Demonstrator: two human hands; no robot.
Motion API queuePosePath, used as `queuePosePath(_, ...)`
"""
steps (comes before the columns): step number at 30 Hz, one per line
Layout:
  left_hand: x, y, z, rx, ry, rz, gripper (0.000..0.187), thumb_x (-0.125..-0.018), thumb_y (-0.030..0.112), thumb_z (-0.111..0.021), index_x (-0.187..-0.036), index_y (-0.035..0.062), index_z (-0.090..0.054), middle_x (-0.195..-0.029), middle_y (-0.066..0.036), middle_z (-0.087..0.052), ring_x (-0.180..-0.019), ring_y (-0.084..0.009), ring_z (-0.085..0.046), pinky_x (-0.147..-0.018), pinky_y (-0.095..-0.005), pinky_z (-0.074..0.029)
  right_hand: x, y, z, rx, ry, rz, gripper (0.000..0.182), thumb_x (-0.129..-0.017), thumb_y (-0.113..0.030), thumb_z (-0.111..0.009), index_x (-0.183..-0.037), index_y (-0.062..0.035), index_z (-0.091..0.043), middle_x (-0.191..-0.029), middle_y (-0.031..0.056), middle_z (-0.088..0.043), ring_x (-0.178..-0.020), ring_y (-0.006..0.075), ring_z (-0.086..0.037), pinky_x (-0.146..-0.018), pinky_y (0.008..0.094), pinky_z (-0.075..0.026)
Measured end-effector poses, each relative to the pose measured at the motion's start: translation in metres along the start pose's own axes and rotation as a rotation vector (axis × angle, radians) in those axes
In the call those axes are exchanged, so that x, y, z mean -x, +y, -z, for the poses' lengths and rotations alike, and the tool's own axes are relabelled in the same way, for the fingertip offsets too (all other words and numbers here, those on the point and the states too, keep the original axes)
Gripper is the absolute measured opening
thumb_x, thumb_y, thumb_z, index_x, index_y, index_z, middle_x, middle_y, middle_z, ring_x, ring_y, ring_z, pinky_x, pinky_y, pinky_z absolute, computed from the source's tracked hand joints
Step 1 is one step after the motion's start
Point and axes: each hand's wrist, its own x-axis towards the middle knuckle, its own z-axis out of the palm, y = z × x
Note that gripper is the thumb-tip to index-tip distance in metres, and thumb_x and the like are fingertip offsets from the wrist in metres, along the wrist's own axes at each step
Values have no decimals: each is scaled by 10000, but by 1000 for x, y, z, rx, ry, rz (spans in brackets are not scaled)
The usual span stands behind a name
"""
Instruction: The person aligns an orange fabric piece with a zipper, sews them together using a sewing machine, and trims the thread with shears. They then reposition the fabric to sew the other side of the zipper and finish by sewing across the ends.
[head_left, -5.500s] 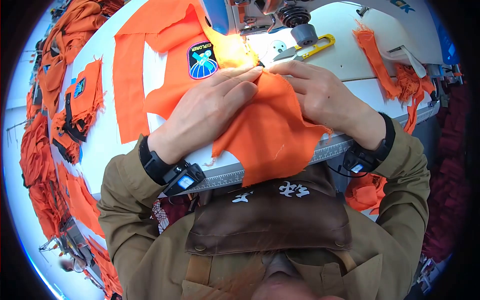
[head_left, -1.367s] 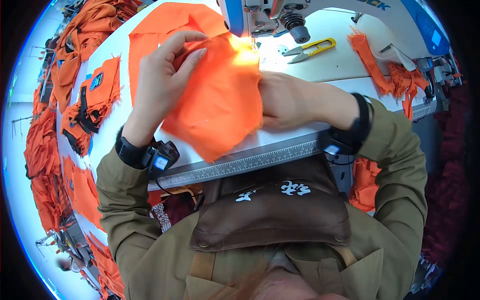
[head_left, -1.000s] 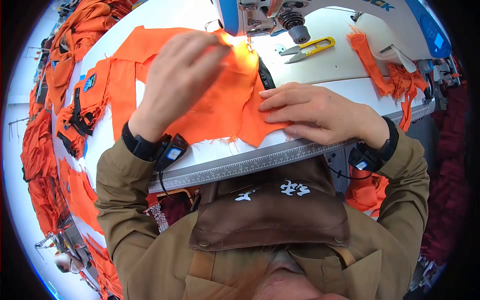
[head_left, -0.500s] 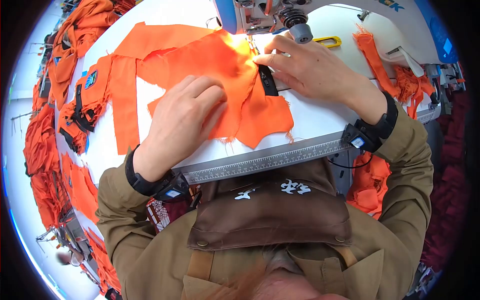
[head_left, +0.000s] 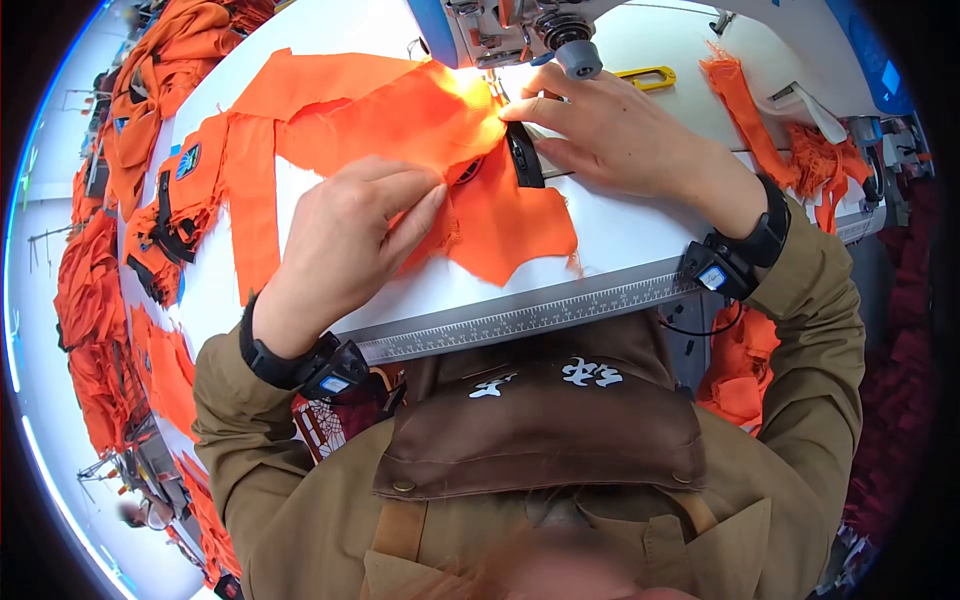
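An orange fabric piece (head_left: 370, 120) lies under the lit needle area of a sewing machine (head_left: 500, 30). Between thumb and fingers, my left hand (head_left: 360, 225) pinches its near edge and lifts it a little. Under that fold a dark curved shape (head_left: 467, 171) shows, and a lower orange layer (head_left: 515, 235) with frayed edges spreads toward me. My right hand (head_left: 620, 135) rests beside the needle, its index fingertip touching the fabric's right edge and its thumb apart. Close to that thumb is a black strip (head_left: 523, 155). The needle tip is hidden by glare.
A yellow-handled tool (head_left: 648, 77) lies behind my right hand. Frayed orange scraps (head_left: 735, 110) sit at the right. Orange pieces with black straps (head_left: 175, 215) lie left, near heaped orange garments (head_left: 90, 310). A ruler strip (head_left: 520, 322) runs along the table's front edge.
My left hand has closed into a pinch and raised the fabric's near edge, uncovering the dark shape. My right hand stays by the needle. The whole view has shifted slightly.
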Motion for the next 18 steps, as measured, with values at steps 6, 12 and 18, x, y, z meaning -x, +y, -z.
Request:
queuePosePath(6, -31, 28, 1, 140, -84, -56, 124, -952, 104, -723, -982, -15, -741, -884, -149, -736, -753, -307, -709, -691, -387, -562, -2, 6, -1, -56, 18, -5, 299, -955, -154, -678, -1247, -91, -668, -1143, 101, -611, -1159, 314, -600, -1004, 439, -513)
queuePosePath(12, -53, 3, -35, -176, 61, -362, 213, -899, 114, -757, -1085, 33, -692, -1084, -114, -686, -1035, -317, -663, -880, -429, -570, -2, 10, 6, -42, 17, 52, 260, -936, -118, -655, -1188, -65, -690, -1064, 116, -604, -1061, 312, -603, -956, 437, -512)
queuePosePath(18, -45, -14, -59, -225, 199, -283, 231, -884, 128, -710, -1077, 11, -661, -1072, -107, -652, -1025, -296, -634, -945, -417, -527, -5, 12, -2, 16, 68, 10, 220, -971, -174, -646, -1155, -61, -693, -1079, 134, -605, -1075, 323, -605, -952, 436, -513)
